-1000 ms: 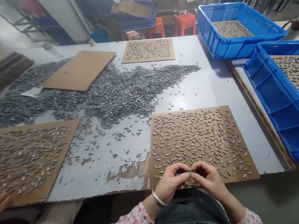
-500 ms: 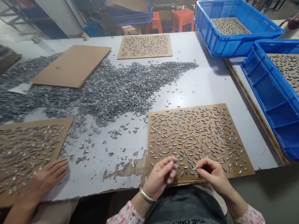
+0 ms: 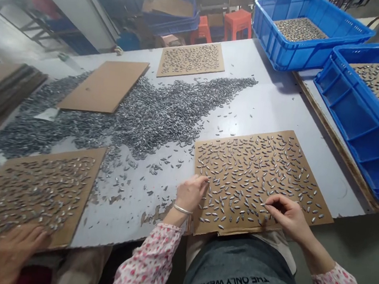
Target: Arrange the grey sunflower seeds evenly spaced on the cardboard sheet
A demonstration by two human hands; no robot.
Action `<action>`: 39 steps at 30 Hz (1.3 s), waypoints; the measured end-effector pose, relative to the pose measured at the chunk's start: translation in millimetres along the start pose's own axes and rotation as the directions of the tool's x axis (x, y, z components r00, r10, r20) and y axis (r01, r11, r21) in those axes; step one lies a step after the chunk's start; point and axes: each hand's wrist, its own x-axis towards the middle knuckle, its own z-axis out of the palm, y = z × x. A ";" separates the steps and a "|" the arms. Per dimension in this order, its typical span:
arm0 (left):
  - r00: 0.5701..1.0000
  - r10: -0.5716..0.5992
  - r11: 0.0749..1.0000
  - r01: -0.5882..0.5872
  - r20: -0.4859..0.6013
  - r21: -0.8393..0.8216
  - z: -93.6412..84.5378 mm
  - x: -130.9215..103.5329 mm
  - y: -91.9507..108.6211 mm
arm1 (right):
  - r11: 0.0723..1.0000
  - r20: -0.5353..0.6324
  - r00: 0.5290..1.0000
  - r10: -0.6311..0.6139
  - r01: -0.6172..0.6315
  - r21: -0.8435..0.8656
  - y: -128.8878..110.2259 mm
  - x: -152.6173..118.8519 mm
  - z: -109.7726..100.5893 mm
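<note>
Many small silver metal pieces (image 3: 239,183) lie spread over a brown cardboard sheet (image 3: 321,217) at the table's front edge. My left hand (image 3: 192,192), with a bracelet at the wrist, is at the sheet's left edge, its fingers closed together; what they hold, if anything, is hidden. Over the right part of the sheet, my right hand (image 3: 285,213) pinches thumb and forefinger at a silver piece (image 3: 263,204).
A large heap of silver pieces (image 3: 165,112) crosses the table, partly under a bare cardboard (image 3: 105,86). Another person's hands are at a filled sheet (image 3: 39,179) at left. Blue crates (image 3: 361,107) stand right; stacked cardboard (image 3: 3,93) is far left.
My left hand has moved up and left from the sheet's front to its left edge. My right hand stays near the sheet's right part. The co-worker's hand has shifted left and down, and the view has shifted.
</note>
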 end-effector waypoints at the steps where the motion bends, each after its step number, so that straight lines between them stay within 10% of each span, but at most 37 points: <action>1: 1.000 0.006 1.000 -0.006 0.012 0.029 4.2 2.1 -0.1 | 1.000 0.004 1.000 -0.006 0.006 -0.016 -3.0 0.5 1.2; 39: 0.996 0.085 0.987 -0.087 0.025 0.133 13.0 4.9 16.0 | 0.996 0.019 1.000 -0.010 0.012 -0.088 -3.4 5.7 3.3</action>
